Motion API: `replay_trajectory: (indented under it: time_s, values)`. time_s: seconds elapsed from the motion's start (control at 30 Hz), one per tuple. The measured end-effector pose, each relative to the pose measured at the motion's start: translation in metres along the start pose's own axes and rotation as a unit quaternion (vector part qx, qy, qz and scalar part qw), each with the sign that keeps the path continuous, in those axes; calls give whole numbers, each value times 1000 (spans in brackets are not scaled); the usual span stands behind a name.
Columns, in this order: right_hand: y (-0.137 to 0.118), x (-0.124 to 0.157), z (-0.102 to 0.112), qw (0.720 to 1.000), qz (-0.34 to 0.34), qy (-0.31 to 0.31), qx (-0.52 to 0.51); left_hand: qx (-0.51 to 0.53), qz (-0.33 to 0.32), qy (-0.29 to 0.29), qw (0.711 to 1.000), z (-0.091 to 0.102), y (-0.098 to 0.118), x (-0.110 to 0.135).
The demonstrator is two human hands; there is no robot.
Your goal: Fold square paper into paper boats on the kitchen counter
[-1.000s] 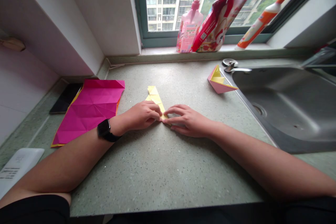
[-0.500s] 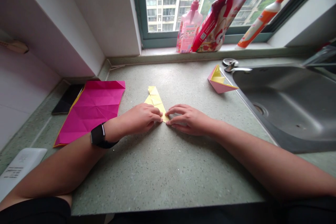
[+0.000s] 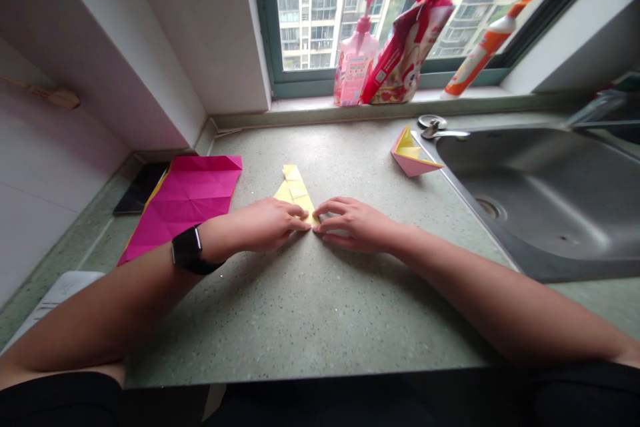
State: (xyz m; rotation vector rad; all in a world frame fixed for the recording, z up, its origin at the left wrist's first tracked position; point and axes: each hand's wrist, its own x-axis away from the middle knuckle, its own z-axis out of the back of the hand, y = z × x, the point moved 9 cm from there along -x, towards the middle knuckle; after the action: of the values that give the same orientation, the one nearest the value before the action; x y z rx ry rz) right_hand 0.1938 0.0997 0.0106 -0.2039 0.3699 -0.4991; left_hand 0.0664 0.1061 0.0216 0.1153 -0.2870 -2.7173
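Folded yellow paper [image 3: 299, 190] is worked flat on the speckled countertop [image 3: 310, 320], directly under and just beyond the 2 hands. Its near end is touched by the left hand [image 3: 265, 222] with thumb and index finger set close together; by the right hand [image 3: 357, 225] the opposite edge is met, a narrow gap being left between thumb and index finger. Whether the paper is pinched or only pressed cannot be told in either case.

Progress, as judged: several folds are already made, since a slim layered strip is seen beyond the fingertips, with a slanted flap shown to the left of it. The near end is partly hidden by the fingers, so the crease there cannot be called finished; the count of folds left cannot be read.

Beyond the right hand and to its right, 1 pink-and-yellow paper boat [image 3: 415, 163] is found fully shaped, set beside the sink [image 3: 540, 193]. To the left of the left hand, a magenta paper sheet [image 3: 193, 197] is laid out, marked by creases but left spread open.
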Motion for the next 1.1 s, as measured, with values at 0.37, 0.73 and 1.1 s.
replay_trajectory:
  time_s: [0.37, 0.73, 1.1]
  values:
    - [0, 1, 4, 1000, -1, 5, -12, -50, 117, 36, 991, -6, 5, 16]
    - [-2, 8, 1, 999, 3, -28, -16, -23, 122, 30, 992, -9, 5, 20]
    - [-7, 8, -14, 997, -47, -34, 60, -9, 110, 44, 993, -7, 6, 16]
